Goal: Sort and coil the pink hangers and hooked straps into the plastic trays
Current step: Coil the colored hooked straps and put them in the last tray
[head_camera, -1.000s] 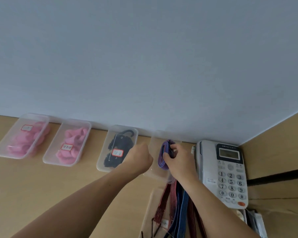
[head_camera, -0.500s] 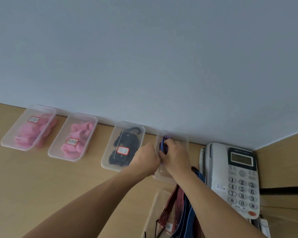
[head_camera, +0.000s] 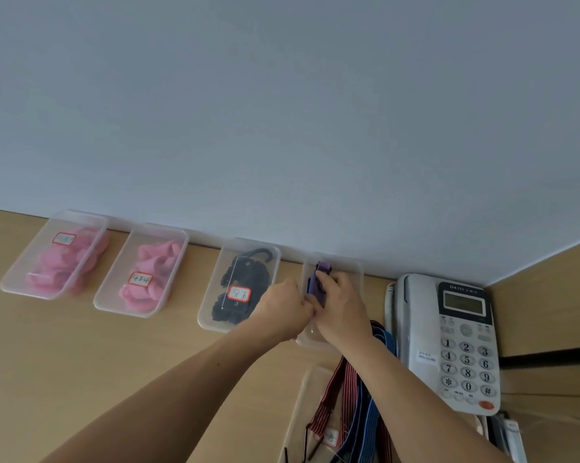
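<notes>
A row of clear plastic trays lines the wall. The two on the left (head_camera: 53, 255) (head_camera: 141, 272) hold pink hangers. A third tray (head_camera: 238, 285) holds black hooked straps under a label. Over the fourth tray (head_camera: 355, 272) both hands meet on a coiled purple-and-blue strap (head_camera: 318, 279). My right hand (head_camera: 340, 305) grips the coil from the right. My left hand (head_camera: 285, 309) has its fingers curled against the coil's near end. Loose red-striped and blue straps (head_camera: 358, 396) lie in a near tray under my right forearm.
A grey desk telephone (head_camera: 449, 342) stands right of the fourth tray, close to my right arm. A wooden side panel (head_camera: 549, 315) closes the corner at the right. The wall runs directly behind the trays. Bare wooden desk (head_camera: 65, 362) lies at the left front.
The coil has been lowered and pressed more upright into the fourth tray. Both hands have closed together on it, the left moving right to meet the right.
</notes>
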A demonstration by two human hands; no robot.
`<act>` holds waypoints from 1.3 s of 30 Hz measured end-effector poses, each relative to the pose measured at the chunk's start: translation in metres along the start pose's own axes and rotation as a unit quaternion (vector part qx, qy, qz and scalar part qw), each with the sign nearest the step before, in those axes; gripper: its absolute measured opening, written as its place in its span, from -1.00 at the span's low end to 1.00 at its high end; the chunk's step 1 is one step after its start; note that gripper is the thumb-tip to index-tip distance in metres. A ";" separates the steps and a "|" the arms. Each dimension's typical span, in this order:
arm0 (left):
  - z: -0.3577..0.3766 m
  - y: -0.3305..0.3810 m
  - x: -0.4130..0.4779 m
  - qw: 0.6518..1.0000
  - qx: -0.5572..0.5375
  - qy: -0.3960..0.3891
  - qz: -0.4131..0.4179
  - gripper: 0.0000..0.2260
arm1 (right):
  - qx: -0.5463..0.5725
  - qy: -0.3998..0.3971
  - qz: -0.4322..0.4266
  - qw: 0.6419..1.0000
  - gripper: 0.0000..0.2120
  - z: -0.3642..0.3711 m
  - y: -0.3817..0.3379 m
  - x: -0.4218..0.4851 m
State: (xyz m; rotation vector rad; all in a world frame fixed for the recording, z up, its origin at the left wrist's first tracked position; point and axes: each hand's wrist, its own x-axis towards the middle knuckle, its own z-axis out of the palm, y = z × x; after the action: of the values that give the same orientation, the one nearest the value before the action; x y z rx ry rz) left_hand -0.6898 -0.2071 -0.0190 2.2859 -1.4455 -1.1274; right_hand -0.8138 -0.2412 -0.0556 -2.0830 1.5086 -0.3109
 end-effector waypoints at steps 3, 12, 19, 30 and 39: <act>-0.003 -0.003 -0.002 1.000 0.021 0.016 0.009 -0.67 | -0.004 0.002 -0.002 1.000 -0.49 0.001 -0.001 -0.003; -0.014 0.001 -0.019 0.982 0.126 0.066 0.127 -0.68 | -0.017 0.061 -0.021 0.998 -0.62 -0.029 -0.002 -0.038; -0.003 0.020 -0.050 0.959 0.135 0.033 0.248 -0.65 | 0.003 0.151 0.098 0.984 -0.76 -0.052 0.018 -0.114; 0.047 0.022 -0.096 0.944 0.073 -0.128 0.297 -0.69 | 0.039 0.006 0.275 0.961 -0.81 -0.019 0.042 -0.198; 0.054 0.036 -0.109 0.962 0.062 -0.099 0.247 -0.69 | 0.125 -0.027 0.290 0.949 -0.87 -0.016 0.055 -0.193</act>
State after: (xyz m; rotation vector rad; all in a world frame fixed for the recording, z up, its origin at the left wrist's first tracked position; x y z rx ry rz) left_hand -0.7771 -0.1217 0.0168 1.7559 -2.0637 -1.1468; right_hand -0.9319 -0.0782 -0.0483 -1.3653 1.8534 -0.2026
